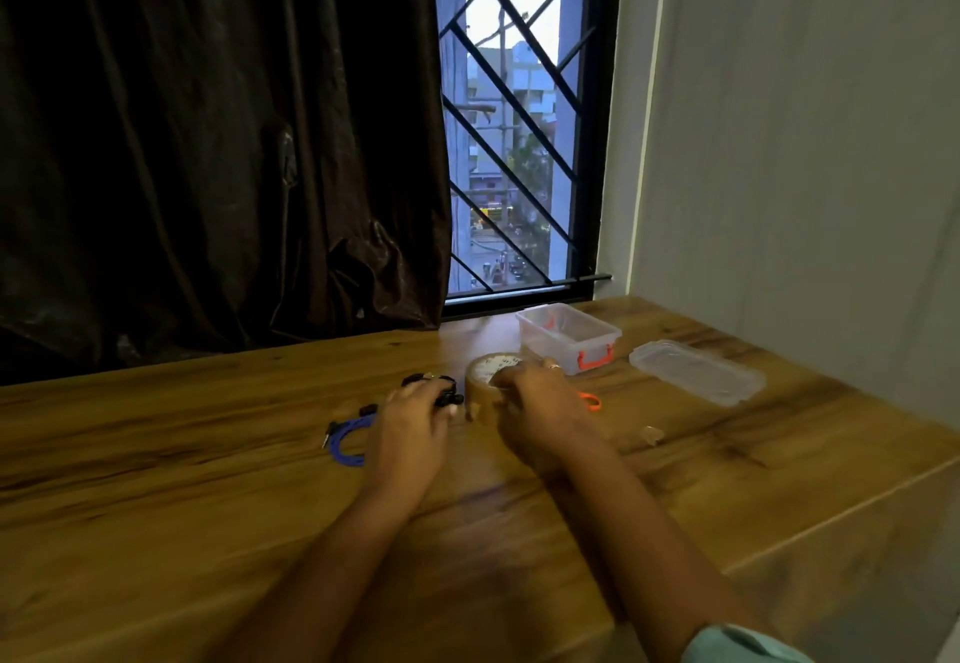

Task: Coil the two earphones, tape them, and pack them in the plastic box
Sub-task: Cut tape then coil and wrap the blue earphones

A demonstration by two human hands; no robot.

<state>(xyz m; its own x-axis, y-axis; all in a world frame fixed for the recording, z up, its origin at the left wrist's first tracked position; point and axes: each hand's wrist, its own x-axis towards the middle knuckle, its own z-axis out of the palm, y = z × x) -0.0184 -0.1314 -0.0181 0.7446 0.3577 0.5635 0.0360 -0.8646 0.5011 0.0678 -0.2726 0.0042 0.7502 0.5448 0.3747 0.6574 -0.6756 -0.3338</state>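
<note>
- Left of the tape roll (491,382), the blue earphone (349,441) lay coiled on the table; untaped, it could spring open.
- Your left hand (410,423) curled its fingers over the black earphone (436,389), just left of the roll; easing off risked uncoiling it.
- Your right hand (540,413) gripped the roll; pulled tape might fold onto itself.
- Right of the roll stood the plastic box (569,337), lid (696,371) off.
- The wooden table (208,506) ran under a dark curtain (208,143) and barred window (509,143) behind the roll.

left hand (410,418) palm-down, gripping black earphone (448,399) | right hand (540,413) gripping tape roll (485,370) | both extended forward
</note>
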